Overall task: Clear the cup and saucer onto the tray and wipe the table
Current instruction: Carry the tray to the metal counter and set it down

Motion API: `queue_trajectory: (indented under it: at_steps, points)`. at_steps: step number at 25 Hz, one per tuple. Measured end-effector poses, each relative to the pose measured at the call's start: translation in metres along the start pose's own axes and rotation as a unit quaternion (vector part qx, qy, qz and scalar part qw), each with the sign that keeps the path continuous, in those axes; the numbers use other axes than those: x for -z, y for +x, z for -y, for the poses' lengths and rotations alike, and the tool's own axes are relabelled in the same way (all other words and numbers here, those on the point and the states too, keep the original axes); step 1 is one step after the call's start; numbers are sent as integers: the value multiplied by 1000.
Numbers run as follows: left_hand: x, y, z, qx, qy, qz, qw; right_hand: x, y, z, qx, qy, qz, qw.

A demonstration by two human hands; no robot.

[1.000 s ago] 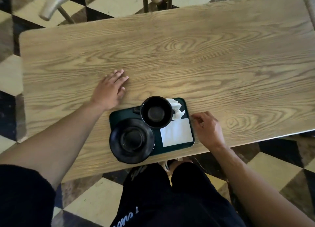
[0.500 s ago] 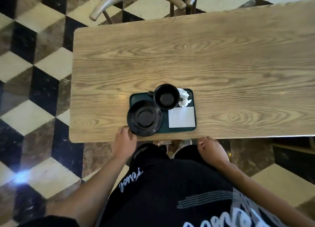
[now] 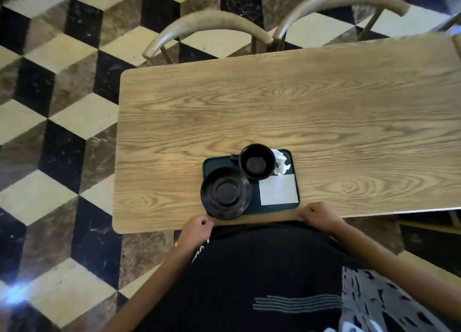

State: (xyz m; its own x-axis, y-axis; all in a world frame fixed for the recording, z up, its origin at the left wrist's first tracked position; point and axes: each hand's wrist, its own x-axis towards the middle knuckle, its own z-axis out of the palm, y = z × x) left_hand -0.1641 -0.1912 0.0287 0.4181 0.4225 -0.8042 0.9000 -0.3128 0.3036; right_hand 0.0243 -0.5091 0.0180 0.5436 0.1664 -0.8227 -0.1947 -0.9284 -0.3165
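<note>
Cup (image 3: 257,162) and saucer (image 3: 225,193) sit on the tray (image 3: 295,179). Both hands, left (image 3: 198,228) and right (image 3: 318,217), rest curled and empty just near of it; lifting calls for gripping both short ends level.

Café setting, wooden table (image 3: 274,112), bentwood chairs (image 3: 209,22), cube-pattern marble floor (image 3: 62,132), serving tray (image 3: 295,172)

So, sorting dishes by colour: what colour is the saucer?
Black, glossy; the saucer shows best in the head view, on the dark green tray.
</note>
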Motion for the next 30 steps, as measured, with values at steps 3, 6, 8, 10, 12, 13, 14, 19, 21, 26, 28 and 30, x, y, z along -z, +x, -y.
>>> queue_trajectory:
  at_steps: [3, 6, 8, 10, 12, 13, 14, 19, 21, 26, 28, 30]
  points:
    - [22, 20, -1, 18, -53, -73, 996, 10, 8, 7, -86, 224, -52, 969]
    - [37, 43, -10, 61, -249, -47, 965, 16, 14, 24, -112, 337, -72, 932]
    - [44, 55, -22, 111, -378, -14, 919, 19, 20, 35, -111, 399, -75, 907]
    - [49, 65, -30, 129, -418, -7, 899, 20, 27, 45, -103, 435, -70, 892]
    - [51, 70, -37, 134, -444, -3, 886, 21, 34, 54, -96, 451, -61, 885]
    - [50, 71, -41, 138, -451, -2, 882, 22, 36, 57, -93, 456, -58, 883]
    - [47, 71, -45, 141, -457, -4, 878, 23, 38, 58, -91, 462, -55, 880]
    - [31, 72, -57, 156, -479, -27, 864, 21, 47, 63, -71, 435, -61, 895]
    - [29, 73, -57, 166, -490, -23, 856, 16, 48, 64, -70, 425, -75, 900]
    - [31, 73, -56, 181, -497, -15, 848, 7, 46, 66, -70, 427, -114, 894]
    - [32, 73, -57, 183, -497, -16, 848, 5, 42, 69, -73, 431, -130, 890]
    - [33, 72, -57, 184, -498, -18, 847, 4, 38, 72, -74, 433, -139, 888]
